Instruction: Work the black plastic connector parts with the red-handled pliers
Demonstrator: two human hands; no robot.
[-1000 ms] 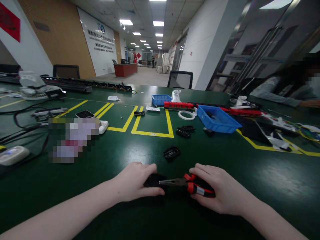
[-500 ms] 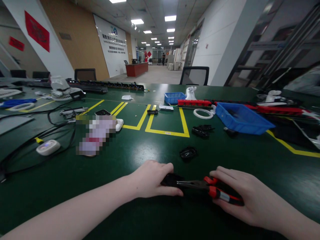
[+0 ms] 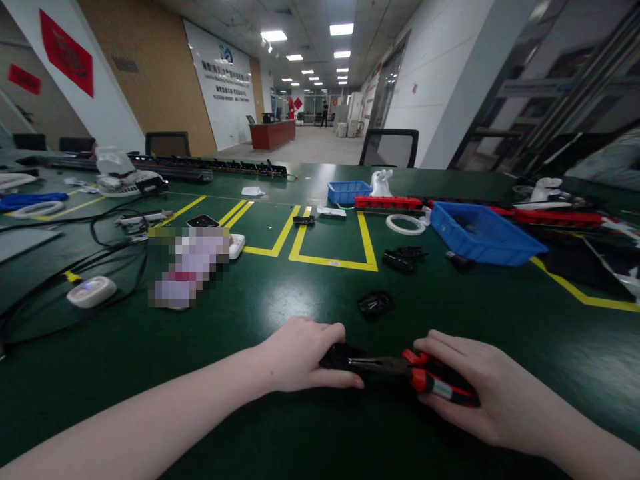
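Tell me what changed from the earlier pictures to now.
The view swung left after the first picture, so everything on the table sits farther right in frame. Nothing was visibly grasped or released. The left hand still holds the black part, the right hand the pliers, tips at that part; the larger blue bin and nearest loose black piece stay put.

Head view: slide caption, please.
Left hand holds a black part; right hand points red-handled needle-nose pliers at it.

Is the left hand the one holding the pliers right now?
No, the right hand holds the pliers by the handles, while the left hand grips a black part.
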